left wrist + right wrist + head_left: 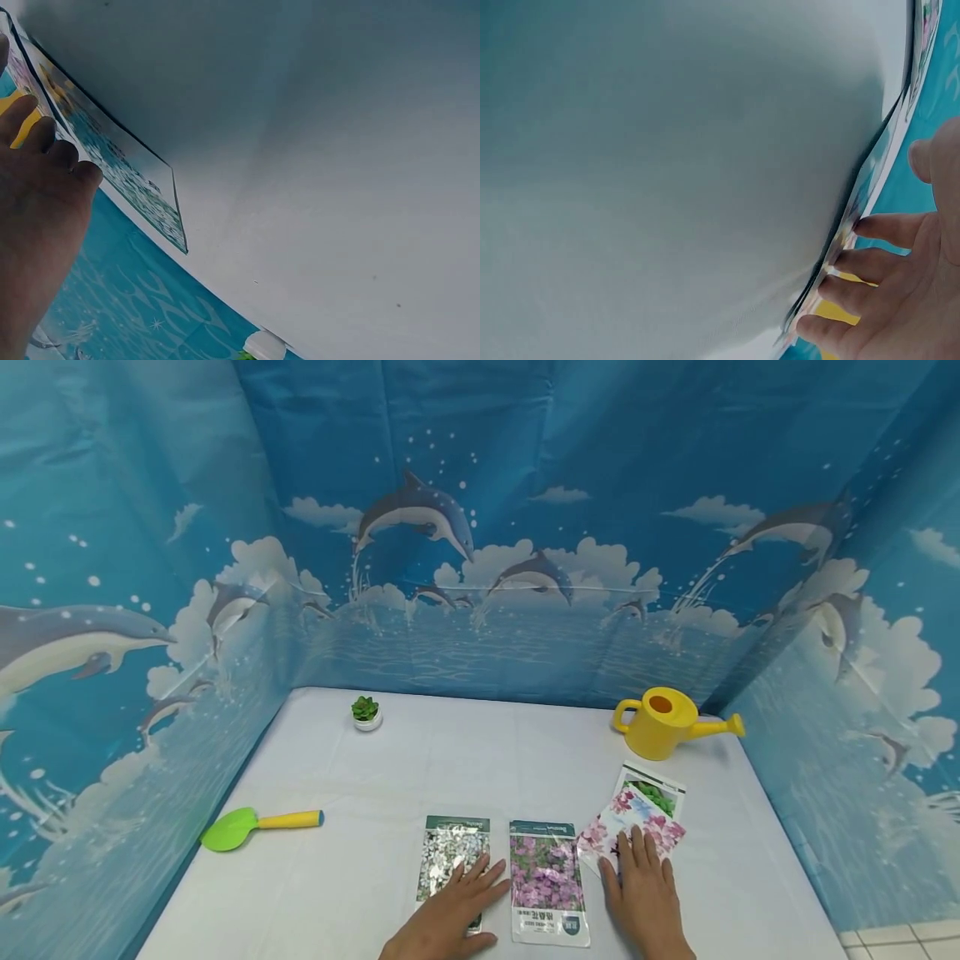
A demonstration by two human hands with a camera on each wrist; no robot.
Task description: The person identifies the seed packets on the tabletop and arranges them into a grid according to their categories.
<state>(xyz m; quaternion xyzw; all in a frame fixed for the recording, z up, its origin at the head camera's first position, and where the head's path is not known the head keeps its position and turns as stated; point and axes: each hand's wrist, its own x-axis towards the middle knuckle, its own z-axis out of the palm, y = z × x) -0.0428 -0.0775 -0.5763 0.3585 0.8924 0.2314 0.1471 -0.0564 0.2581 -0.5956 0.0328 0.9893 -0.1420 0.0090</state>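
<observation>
In the head view my left hand [450, 914], fingers spread, lies over the lower part of a seed packet [453, 847] with white flowers. To its right is a seed packet [547, 872] with purple-pink flowers, flat on the table between the hands. My right hand [645, 893] rests its extended fingertips on a tilted packet [633, 818] with pink blossoms. That one partly covers another packet [655, 793] showing green leaves. From the left wrist, fingers [41, 135] appear at the white-flower packet; in the right wrist view, straight fingertips [862, 262] touch a packet's surface.
A yellow watering can [660, 727] stands at the back right, spout to the right. Toward the back left is a small potted succulent [366, 714]. A green trowel [236, 829] with a yellow handle lies at left. Dolphin-print curtains [480, 610] surround the white table [375, 777].
</observation>
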